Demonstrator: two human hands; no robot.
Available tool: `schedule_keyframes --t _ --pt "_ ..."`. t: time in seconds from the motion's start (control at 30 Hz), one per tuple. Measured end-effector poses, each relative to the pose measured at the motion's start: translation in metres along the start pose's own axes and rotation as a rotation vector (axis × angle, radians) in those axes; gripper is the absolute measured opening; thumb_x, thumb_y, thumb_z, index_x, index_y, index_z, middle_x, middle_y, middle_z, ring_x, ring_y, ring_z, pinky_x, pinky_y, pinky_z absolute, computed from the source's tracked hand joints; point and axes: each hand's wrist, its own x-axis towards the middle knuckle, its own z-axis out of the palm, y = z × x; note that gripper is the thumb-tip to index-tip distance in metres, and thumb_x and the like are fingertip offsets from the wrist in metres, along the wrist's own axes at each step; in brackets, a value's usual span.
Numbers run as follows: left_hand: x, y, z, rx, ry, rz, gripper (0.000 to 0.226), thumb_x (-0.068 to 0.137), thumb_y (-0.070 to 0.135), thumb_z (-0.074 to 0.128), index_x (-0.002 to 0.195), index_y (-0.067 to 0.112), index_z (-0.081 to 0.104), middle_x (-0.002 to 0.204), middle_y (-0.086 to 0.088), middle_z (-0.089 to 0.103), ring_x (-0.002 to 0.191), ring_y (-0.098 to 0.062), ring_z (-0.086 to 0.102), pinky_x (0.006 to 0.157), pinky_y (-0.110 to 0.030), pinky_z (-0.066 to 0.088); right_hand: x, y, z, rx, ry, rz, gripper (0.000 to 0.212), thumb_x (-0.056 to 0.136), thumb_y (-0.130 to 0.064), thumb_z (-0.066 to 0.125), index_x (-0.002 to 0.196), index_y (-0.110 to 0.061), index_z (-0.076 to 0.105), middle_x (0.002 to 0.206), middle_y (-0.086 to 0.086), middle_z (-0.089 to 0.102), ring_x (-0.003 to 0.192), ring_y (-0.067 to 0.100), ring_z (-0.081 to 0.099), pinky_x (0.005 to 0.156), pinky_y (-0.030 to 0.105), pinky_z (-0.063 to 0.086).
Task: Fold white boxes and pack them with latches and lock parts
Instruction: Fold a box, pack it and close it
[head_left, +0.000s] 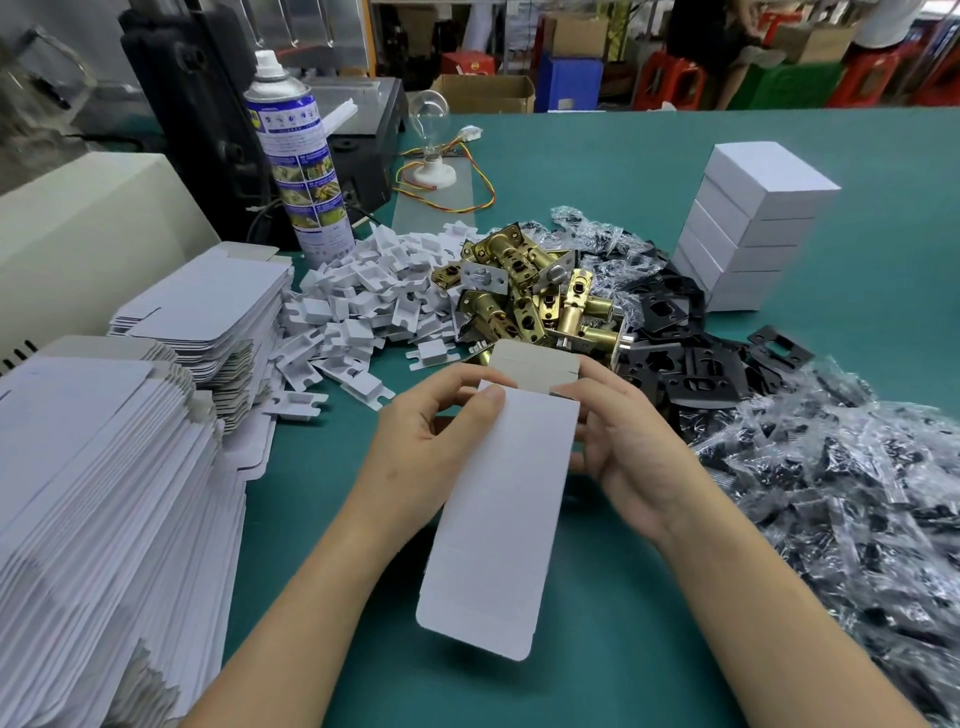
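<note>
White box blank (498, 514), still flat with its grey end flap raised at the far end, is held just above the green table (597, 675) between both hands. Left hand (426, 452) pinches its far left corner, thumb pressed on the white face and fingers curled beneath. Right hand (628, 447) grips the far right edge, fingers curled round it and reaching up beside the flap. Just beyond the hands lies a heap of brass latches (530, 291). A spread of small white inserts (358, 306) lies to the left of the heap, and black plates (685, 358) to its right. Clear bags of dark parts (857, 499) cover the table's right side. Stacks of flat blanks (104, 493) rise at the left. Farther back stand a pile of folded boxes (753, 228), a spray can (301, 156) and a light bulb (431, 124).
</note>
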Motion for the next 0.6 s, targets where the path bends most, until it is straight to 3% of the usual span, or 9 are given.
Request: schedule_keyframes --t 0.13,0.33,0.5,0.6 --pt "-0.0002 0.0008 0.0007 0.031 -0.001 0.015 0.017 0.094 0.045 0.062 0.100 0.038 0.076 0.090 0.009 0.072 0.072 -0.007 0.063 0.059 -0.024 0.051 0.0009 0.0001 -0.0025 0.039 -0.053 0.046 0.034 0.092 -0.007 0.057 0.110 -0.027 0.078 0.117 0.006 0.076 0.082 0.012 0.071 0.060 0.026 0.057" --pt "-0.0009 0.0021 0.0010 0.014 -0.031 0.013 0.017 0.094 0.044 0.062 0.096 0.035 0.076 0.089 0.007 0.071 0.074 -0.011 0.062 0.062 -0.025 0.050 0.0023 0.0025 -0.0035 0.025 -0.027 0.031 0.038 0.091 0.000 0.056 0.113 -0.023 0.077 0.112 0.006 0.077 0.078 0.012 0.071 0.060 0.025 0.058" --pt "-0.0007 -0.0008 -0.0004 0.094 -0.026 0.050 0.017 0.096 0.046 0.062 0.099 0.038 0.077 0.091 0.010 0.073 0.070 -0.017 0.063 0.060 -0.030 0.048 0.0026 0.0014 -0.0057 -0.080 0.035 0.015 0.046 0.092 0.003 0.055 0.114 -0.031 0.078 0.115 0.006 0.077 0.084 0.017 0.073 0.064 0.030 0.061" --pt "-0.0021 -0.0034 0.0015 0.149 -0.013 0.084 0.014 0.097 0.044 0.062 0.100 0.041 0.076 0.079 0.023 0.067 0.057 -0.009 0.050 0.054 -0.016 0.038 0.0021 0.0001 -0.0064 -0.137 0.059 -0.021 0.046 0.092 0.002 0.057 0.115 -0.031 0.078 0.116 0.003 0.077 0.095 0.019 0.074 0.072 0.032 0.063"
